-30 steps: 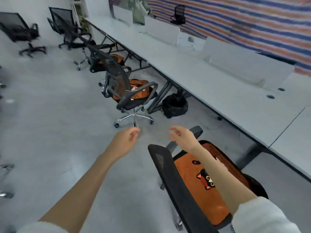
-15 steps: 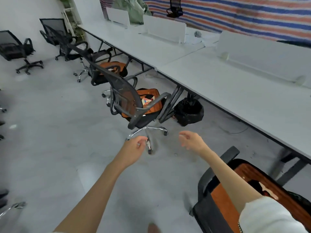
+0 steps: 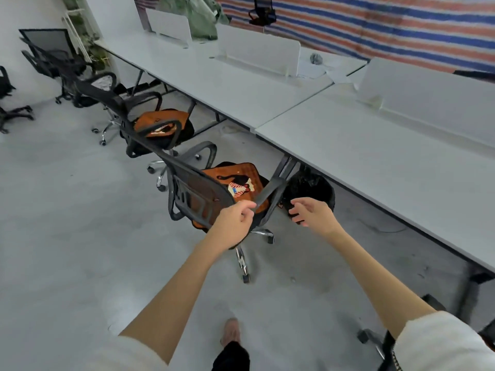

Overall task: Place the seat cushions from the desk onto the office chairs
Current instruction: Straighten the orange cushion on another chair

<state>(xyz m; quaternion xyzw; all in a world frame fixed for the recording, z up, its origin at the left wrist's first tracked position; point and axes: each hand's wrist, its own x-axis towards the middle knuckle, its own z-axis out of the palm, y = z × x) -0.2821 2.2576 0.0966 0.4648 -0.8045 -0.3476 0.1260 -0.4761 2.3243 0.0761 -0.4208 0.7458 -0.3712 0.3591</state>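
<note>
1. Two cushions in view, both already on chairs: near cushion [image 3: 238,180] on the near chair [image 3: 198,199], far cushion [image 3: 160,123] on the far chair [image 3: 139,113]. None visible on the table [image 3: 361,156].
2. Left hand [image 3: 235,223] loosely curled, thumb near fingertips, holding nothing; overlaps the near chair's armrest [image 3: 267,191] in the picture, contact impossible to tell.
3. Right hand [image 3: 310,214] relaxed and half open, empty, in front of the black bin [image 3: 310,188] under the table.
4. Judged step: walking along the row, hunting for a chair without a cushion or a cushion left on the table. Probably nearly done on this stretch.
5. To do it well: check the bare black chairs [image 3: 53,62] at far left, scan the table's far end, keep feet clear of the chair's castors, carry any cushion flat with both hands, set it square, picture side up.
6. Against half a second ago: near chair much closer to the hands, the orange-cushioned chair at lower right gone from view, only a castor base [image 3: 372,338] left there; a foot [image 3: 231,330] further in view below; both hands as empty as before.
</note>
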